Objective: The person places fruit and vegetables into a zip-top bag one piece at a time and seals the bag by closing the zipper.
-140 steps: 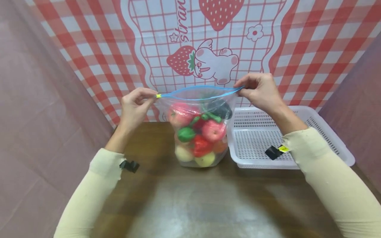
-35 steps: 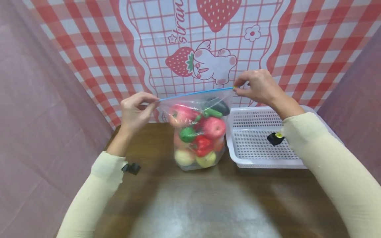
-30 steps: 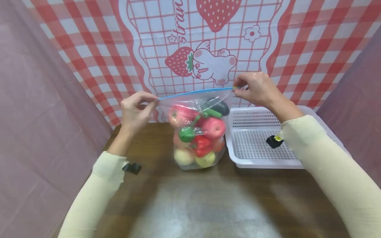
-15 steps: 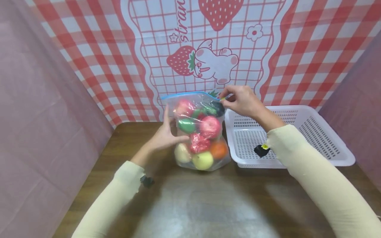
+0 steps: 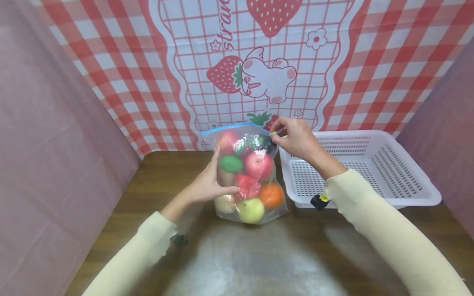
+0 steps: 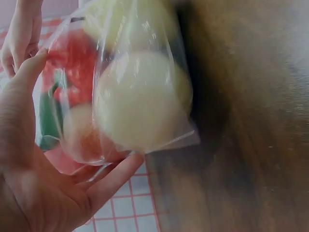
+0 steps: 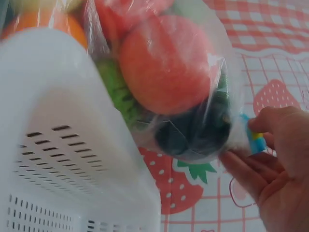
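A clear zip bag (image 5: 275, 213) with a blue closure strip stands in the middle of the wooden table, filled with several fruits and vegetables. Its strip looks pressed together along the top. My left hand (image 5: 207, 183) holds the bag's left side, thumb across the front and fingers partly hidden behind. At the top right corner, my right hand (image 5: 296, 137) pinches the strip by its yellow slider (image 7: 258, 136). Through the plastic show a pink apple (image 5: 259, 165), a red bell pepper (image 5: 246, 187), an orange (image 5: 272, 195), a pale yellow fruit (image 5: 251, 210) and a dark eggplant (image 7: 193, 133).
A white perforated plastic basket (image 5: 418, 201) stands close to the bag's right side, under my right forearm. Behind the table (image 5: 237, 263) hangs a red checked cloth (image 5: 122, 82) with strawberry prints. Pinkish curtains (image 5: 55, 144) flank both sides.
The bag's mouth went from gaping to flat as the slider passed from left corner to right. My left hand dropped from the top corner to the bag's side; the bag has come slightly nearer.
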`<move>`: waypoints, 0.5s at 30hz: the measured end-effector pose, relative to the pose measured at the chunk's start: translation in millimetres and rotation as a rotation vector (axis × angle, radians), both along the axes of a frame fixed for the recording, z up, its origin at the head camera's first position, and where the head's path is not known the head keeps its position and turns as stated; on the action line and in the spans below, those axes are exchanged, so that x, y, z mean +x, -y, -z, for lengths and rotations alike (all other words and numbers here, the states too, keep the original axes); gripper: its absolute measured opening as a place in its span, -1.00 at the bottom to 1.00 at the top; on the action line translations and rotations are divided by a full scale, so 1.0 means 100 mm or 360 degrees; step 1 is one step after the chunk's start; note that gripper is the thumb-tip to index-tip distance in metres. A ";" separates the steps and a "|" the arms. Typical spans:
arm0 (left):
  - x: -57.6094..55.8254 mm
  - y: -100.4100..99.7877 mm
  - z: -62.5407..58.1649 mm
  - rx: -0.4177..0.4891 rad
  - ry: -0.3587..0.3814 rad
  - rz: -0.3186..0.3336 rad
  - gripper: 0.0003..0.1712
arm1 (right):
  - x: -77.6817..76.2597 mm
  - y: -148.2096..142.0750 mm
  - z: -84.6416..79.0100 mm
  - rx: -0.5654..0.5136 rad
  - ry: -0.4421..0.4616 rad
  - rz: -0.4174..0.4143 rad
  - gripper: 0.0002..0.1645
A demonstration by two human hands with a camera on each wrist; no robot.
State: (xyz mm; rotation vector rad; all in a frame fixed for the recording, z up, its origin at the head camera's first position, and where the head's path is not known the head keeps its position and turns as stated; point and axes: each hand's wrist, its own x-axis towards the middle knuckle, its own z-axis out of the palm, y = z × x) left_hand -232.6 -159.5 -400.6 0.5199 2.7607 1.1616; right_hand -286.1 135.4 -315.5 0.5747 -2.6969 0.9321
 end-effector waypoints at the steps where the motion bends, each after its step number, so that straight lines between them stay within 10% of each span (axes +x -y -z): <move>1: 0.02 0.00 0.00 -0.0011 0.0022 0.0003 0.62 | 0.02 0.00 0.01 0.0024 0.0022 -0.0002 -0.82; 8: 0.06 0.00 0.07 0.0028 0.0168 -0.0003 0.54 | 0.08 -0.01 0.15 0.0193 0.0234 -0.0104 -0.64; 15: 0.03 -0.04 0.12 -0.0082 0.0050 -0.0026 0.13 | 0.34 0.10 0.22 0.0512 0.0183 -0.0460 -0.40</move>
